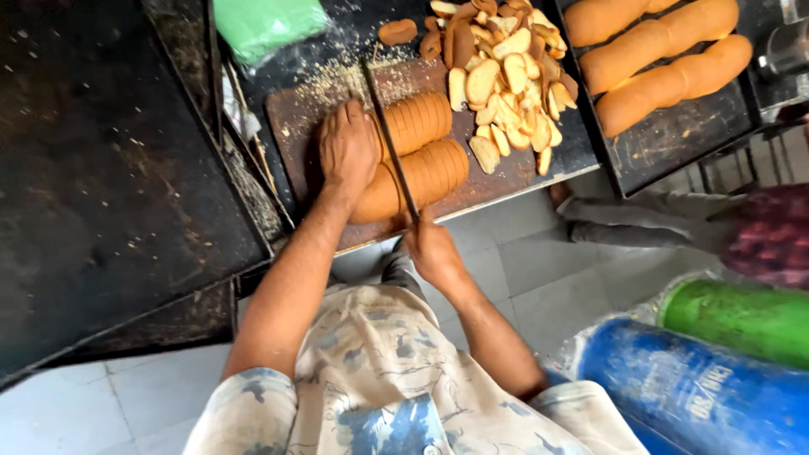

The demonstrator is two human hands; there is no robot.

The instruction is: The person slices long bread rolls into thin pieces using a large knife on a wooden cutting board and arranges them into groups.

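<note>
Two long brown bread loaves (425, 147) lie side by side on a dark cutting board (291, 126), their right parts cut into thin slices. My left hand (347, 147) presses flat on the uncut left ends of the loaves. My right hand (430, 246) grips the handle of a long thin knife (388, 135), whose blade lies across both loaves just right of my left hand. A heap of cut bread slices (506, 76) sits on the board to the right.
A black tray (674, 139) at the upper right holds three whole long loaves (666, 50). A green bag (265, 25) lies at the back. A dark metal table (101, 185) stands left. Blue (699, 388) and green (742, 316) drums stand on the tiled floor right.
</note>
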